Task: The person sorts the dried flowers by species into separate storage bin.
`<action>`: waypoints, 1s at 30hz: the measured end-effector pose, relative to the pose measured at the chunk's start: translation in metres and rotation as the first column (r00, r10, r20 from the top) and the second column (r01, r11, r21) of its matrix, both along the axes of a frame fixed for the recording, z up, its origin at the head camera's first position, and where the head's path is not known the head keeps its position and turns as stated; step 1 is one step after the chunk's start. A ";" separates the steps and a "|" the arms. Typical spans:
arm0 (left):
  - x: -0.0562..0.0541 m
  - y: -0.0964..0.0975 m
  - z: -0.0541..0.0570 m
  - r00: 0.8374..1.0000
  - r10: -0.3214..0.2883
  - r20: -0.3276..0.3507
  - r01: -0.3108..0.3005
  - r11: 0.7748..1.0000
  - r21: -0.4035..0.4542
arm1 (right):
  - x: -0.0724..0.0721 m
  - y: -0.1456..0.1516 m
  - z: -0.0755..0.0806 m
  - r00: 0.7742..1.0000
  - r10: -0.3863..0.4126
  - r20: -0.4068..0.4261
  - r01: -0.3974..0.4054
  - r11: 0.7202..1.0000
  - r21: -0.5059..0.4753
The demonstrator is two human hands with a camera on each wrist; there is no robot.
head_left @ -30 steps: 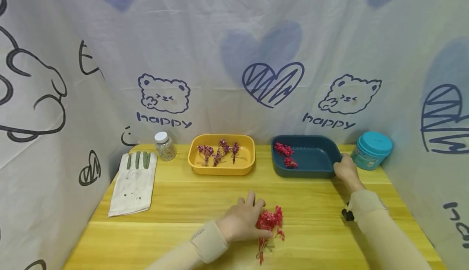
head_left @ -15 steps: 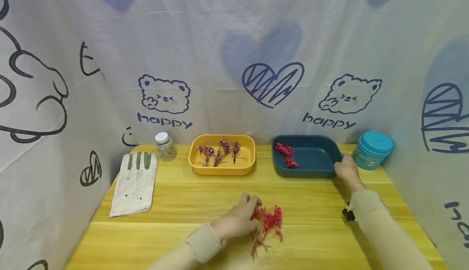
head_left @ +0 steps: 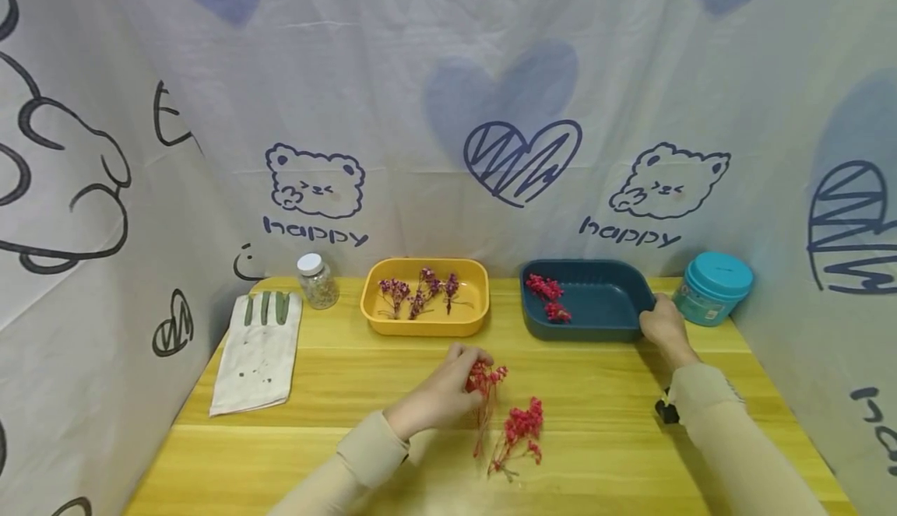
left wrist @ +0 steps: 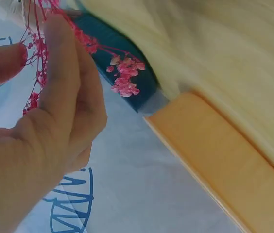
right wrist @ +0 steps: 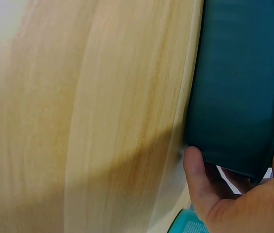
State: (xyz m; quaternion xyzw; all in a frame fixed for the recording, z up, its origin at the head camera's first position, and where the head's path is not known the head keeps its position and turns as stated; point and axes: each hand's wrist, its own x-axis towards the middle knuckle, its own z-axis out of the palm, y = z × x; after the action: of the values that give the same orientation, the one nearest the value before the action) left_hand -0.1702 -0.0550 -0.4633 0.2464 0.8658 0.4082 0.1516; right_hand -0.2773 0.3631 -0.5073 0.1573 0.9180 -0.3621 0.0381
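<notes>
My left hand (head_left: 441, 391) pinches a sprig of pink-red dried flowers (head_left: 488, 376) above the table, its thin stems hanging down. In the left wrist view, the flower heads (left wrist: 126, 75) spread out past the fingers. Another bunch of pink-red dried flowers (head_left: 524, 422) lies on the table just right of that hand. Over at the right, my right hand (head_left: 664, 329) holds the near right corner of a dark teal tray (head_left: 603, 306). Seen from the right wrist, its fingers bend round the tray's end wall (right wrist: 234, 111). Pink-red flower sprigs (head_left: 544, 289) lie in the tray's left part.
A yellow tray (head_left: 423, 329) with several purple dried flower sprigs (head_left: 420, 294) stands left of the teal one. Further left are a white-capped glass jar (head_left: 318, 286) and a folded white cloth (head_left: 255, 360). A turquoise tub (head_left: 711, 290) stands at the far right. Printed curtains enclose the table.
My left hand has drawn one sprig out of the pink-red bunch and lifted it up and leftward. The rest of the bunch stays on the table. My right hand keeps its place on the tray.
</notes>
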 end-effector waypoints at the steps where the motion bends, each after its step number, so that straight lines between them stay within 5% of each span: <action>1: -0.002 0.000 0.002 1.000 0.004 -0.005 -0.004 1.000 0.012 | 0.000 0.000 0.000 1.000 -0.001 0.000 0.001 1.000 -0.002; 15: -0.041 0.027 0.025 0.997 0.069 -0.035 -0.062 0.984 0.167 | 0.001 0.000 0.002 1.000 0.002 0.010 -0.002 1.000 -0.001; 23: -0.072 0.054 0.039 0.995 0.099 -0.010 -0.095 0.976 0.194 | 0.002 0.001 0.002 1.000 0.002 0.008 -0.002 1.000 0.002; 30: -0.100 0.079 0.038 0.988 0.157 -0.003 -0.155 0.974 0.168 | 0.003 0.000 0.001 1.000 0.007 0.013 -0.007 1.000 0.000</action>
State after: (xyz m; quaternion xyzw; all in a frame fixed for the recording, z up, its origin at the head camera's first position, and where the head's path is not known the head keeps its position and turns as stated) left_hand -0.2706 0.0244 -0.4257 0.1928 0.8465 0.4878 0.0908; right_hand -0.2748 0.3628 -0.5060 0.1563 0.9184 -0.3607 0.0454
